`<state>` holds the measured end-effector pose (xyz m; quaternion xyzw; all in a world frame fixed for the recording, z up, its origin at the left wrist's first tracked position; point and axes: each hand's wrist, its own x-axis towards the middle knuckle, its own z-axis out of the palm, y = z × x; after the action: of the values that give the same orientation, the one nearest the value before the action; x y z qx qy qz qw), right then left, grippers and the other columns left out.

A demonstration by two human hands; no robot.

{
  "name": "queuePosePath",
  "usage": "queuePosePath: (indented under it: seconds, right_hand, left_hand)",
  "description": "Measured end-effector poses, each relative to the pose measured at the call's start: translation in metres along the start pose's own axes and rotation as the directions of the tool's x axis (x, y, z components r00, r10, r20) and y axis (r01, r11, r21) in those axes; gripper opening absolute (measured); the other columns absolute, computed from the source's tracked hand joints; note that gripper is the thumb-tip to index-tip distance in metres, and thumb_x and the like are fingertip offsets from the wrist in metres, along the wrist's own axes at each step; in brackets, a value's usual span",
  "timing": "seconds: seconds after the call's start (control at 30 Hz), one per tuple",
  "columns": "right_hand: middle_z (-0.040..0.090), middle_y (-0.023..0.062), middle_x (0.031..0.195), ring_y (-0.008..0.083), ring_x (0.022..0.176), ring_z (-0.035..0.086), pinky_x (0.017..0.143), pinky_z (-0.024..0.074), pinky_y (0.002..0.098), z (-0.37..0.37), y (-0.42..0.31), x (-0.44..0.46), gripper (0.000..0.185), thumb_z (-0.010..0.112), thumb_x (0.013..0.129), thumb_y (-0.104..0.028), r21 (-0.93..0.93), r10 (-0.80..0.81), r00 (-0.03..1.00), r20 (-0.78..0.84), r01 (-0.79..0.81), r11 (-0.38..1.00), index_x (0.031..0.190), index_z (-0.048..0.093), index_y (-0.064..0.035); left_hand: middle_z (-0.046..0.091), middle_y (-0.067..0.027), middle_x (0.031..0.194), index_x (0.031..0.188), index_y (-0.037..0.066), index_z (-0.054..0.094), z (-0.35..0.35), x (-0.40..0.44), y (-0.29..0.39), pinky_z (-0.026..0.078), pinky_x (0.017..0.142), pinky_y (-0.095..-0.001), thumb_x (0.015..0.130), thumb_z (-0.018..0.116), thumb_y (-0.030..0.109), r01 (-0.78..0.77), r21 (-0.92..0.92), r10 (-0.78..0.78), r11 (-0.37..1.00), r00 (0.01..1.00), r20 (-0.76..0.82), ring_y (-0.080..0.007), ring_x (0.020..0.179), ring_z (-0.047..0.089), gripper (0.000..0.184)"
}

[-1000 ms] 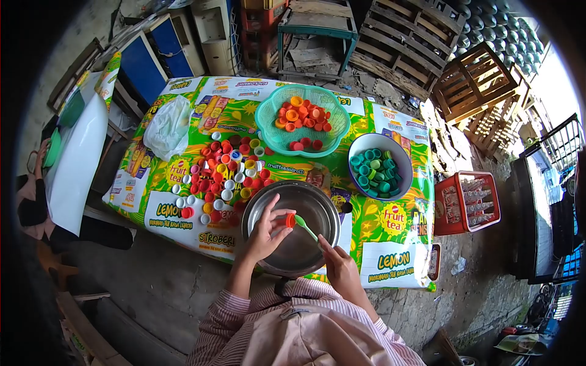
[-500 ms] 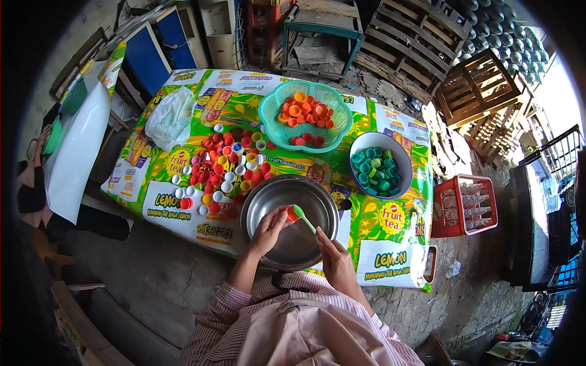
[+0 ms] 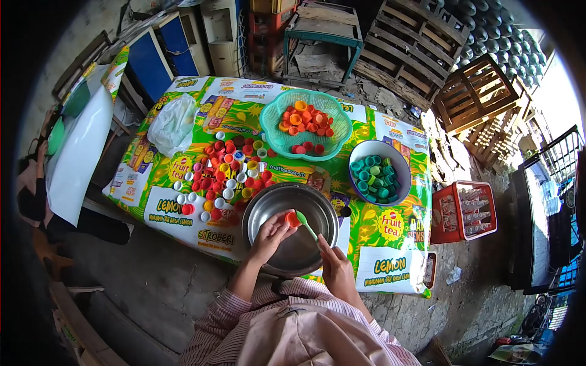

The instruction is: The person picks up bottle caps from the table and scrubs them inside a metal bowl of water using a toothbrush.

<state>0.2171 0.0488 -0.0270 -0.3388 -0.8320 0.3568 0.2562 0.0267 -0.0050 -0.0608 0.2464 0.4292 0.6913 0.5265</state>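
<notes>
My left hand (image 3: 270,238) pinches an orange-red bottle cap (image 3: 292,218) above the left side of a steel basin (image 3: 262,201). In my right hand (image 3: 336,266) is the handle of a light green plastic spoon (image 3: 310,231). The spoon's rounded end meets the cap's edge; whether it is inside the cap I cannot tell. Loose red, white and yellow bottle caps (image 3: 219,184) lie to the left of the basin. Beyond it, a turquoise basket (image 3: 268,131) holds orange and red caps. A white bowl (image 3: 400,160) to the right contains green and teal caps.
A crumpled plastic bag (image 3: 173,125) lies at the table's far left. The table cover (image 3: 390,256) is printed in green and white. A red crate (image 3: 450,210) stands on the floor at the right, with wooden pallets (image 3: 409,46) behind. Another person's hand (image 3: 41,149) shows at far left.
The table and its contents sit slightly lower in view. Both hands keep their grips, and the cap and spoon stay together over the basin with little movement.
</notes>
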Motion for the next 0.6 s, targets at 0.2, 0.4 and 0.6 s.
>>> queuePosePath:
  seconds: [0.2, 0.4, 0.6]
  right_hand:
    - [0.056, 0.0154, 0.072, 0.0321, 0.060, 0.058, 0.054, 0.0459, 0.0405, 0.008, 0.003, -0.004, 0.047, 0.053, 0.084, 0.000, 0.034, 0.000, 1.000, 0.026, -0.001, 0.999, 0.128, 0.049, -0.0170]
    - [0.060, 0.0193, 0.082, 0.0296, 0.067, 0.060, 0.061, 0.0470, 0.0348, -0.009, -0.008, 0.000, 0.045, 0.048, 0.086, 0.003, 0.071, 0.055, 0.994, 0.098, -0.062, 0.996, 0.129, 0.048, -0.0116]
    - [0.056, 0.0155, 0.074, 0.0325, 0.057, 0.056, 0.052, 0.0443, 0.0412, -0.009, 0.007, 0.007, 0.054, 0.054, 0.081, 0.000, 0.005, -0.035, 0.996, 0.081, 0.035, 0.999, 0.132, 0.044, -0.0179]
  left_hand:
    - [0.051, -0.0118, 0.124, 0.126, 0.001, 0.044, 0.000, -0.002, -0.001, 0.044, 0.095, -0.0309, 0.093, 0.049, 0.010, -0.005, 0.033, 0.007, 0.999, 0.999, -0.037, -0.0194, 0.111, 0.053, 0.035]
    - [0.058, -0.0123, 0.111, 0.138, 0.005, 0.025, 0.005, -0.003, 0.003, 0.046, 0.091, -0.0293, 0.080, 0.066, 0.003, -0.165, 0.462, 0.230, 0.871, 0.969, -0.086, -0.0180, 0.102, 0.058, 0.071]
    - [0.064, -0.0154, 0.095, 0.142, 0.007, -0.010, 0.009, 0.002, 0.010, 0.051, 0.078, -0.0323, 0.067, 0.072, 0.002, -0.273, 0.781, 0.418, 0.561, 0.908, 0.017, -0.0239, 0.087, 0.065, 0.111]
